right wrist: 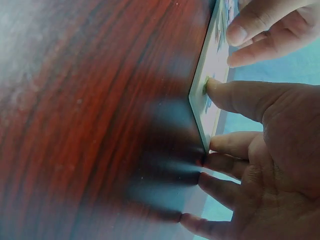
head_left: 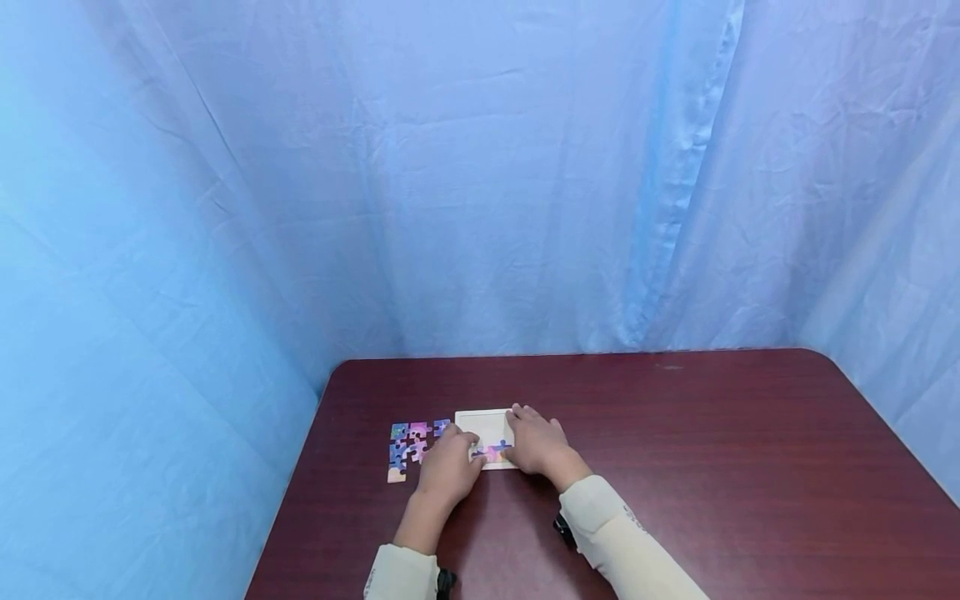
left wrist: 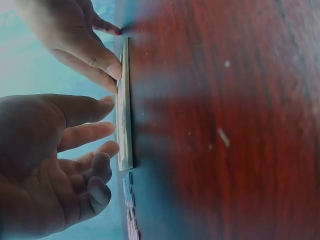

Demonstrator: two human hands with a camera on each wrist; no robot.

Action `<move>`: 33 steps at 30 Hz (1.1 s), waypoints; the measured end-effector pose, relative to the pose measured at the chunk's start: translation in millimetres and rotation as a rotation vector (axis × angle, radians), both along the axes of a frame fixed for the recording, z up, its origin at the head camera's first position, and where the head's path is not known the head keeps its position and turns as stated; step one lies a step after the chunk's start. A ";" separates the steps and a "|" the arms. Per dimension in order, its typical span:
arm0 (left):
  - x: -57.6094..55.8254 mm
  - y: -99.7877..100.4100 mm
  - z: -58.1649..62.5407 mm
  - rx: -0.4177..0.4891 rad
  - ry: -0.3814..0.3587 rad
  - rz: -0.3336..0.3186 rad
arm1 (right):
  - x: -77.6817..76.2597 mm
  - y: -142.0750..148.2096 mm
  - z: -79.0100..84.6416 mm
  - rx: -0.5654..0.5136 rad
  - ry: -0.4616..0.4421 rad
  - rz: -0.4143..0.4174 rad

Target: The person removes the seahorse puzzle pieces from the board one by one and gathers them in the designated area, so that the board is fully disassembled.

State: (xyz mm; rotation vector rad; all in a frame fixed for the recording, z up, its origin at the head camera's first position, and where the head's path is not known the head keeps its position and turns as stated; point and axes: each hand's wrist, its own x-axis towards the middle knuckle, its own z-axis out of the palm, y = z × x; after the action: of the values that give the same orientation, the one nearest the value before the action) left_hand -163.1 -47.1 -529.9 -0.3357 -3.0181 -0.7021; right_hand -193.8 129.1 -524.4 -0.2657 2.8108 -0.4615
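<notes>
A white puzzle tray (head_left: 480, 412) lies on the table between my hands, with several joined jigsaw pieces (head_left: 492, 455) along its near side. My left hand (head_left: 447, 468) is over the tray's left edge, its thumb and fingers loosely extended toward it in the left wrist view. At the right edge is my right hand (head_left: 537, 443). Its thumb (right wrist: 235, 95) presses on a jigsaw piece in the near right corner, while the other fingers spread past the tray's side, fingertips at the tabletop. The palms hide both side edges of the tray in the head view.
Several loose jigsaw pieces (head_left: 397, 455) lie in a cluster left of the tray, partly behind the left hand. The dark red wooden table (head_left: 712, 467) extends to the right. Blue curtains (head_left: 487, 183) hang behind it and at both sides.
</notes>
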 end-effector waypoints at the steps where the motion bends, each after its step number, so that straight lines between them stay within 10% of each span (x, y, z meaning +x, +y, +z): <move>1: 0.1 0.3 -0.3 -0.006 0.006 -0.002 | 0.0 0.6 -1.5 -0.007 0.006 -0.002; 33: -1.7 2.2 0.9 0.057 -0.022 0.005 | 2.8 -2.7 5.6 0.028 0.011 0.012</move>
State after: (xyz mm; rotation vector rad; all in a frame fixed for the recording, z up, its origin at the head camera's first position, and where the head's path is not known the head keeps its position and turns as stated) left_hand -164.8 -44.9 -529.0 -0.3199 -3.0113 -0.7946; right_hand -191.0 126.4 -518.9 -0.2798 2.8220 -0.4195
